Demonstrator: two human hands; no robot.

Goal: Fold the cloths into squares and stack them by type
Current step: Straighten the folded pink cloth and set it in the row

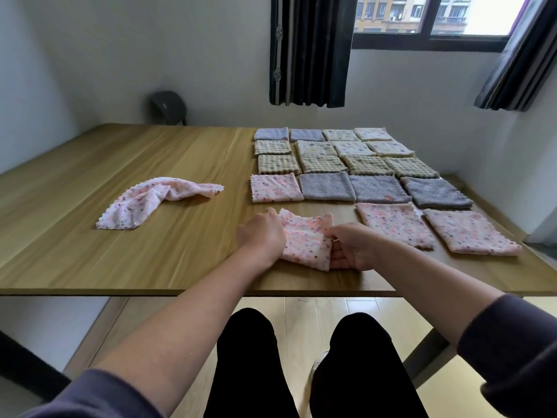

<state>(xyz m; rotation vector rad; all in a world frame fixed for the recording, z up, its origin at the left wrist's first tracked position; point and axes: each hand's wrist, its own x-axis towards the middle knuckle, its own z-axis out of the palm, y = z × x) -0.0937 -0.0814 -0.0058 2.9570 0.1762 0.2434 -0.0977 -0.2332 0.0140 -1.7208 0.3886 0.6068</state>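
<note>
Wooden table [120,251], white walls [150,55], curtained window [437,16].

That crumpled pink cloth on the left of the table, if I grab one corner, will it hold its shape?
Probably not: the crumpled pink cloth lies in soft bunched folds, so it should hang limp. It looks thin and light, so it likely lifts with little effort. Pushed, it would probably bunch up rather than slide whole.
</note>
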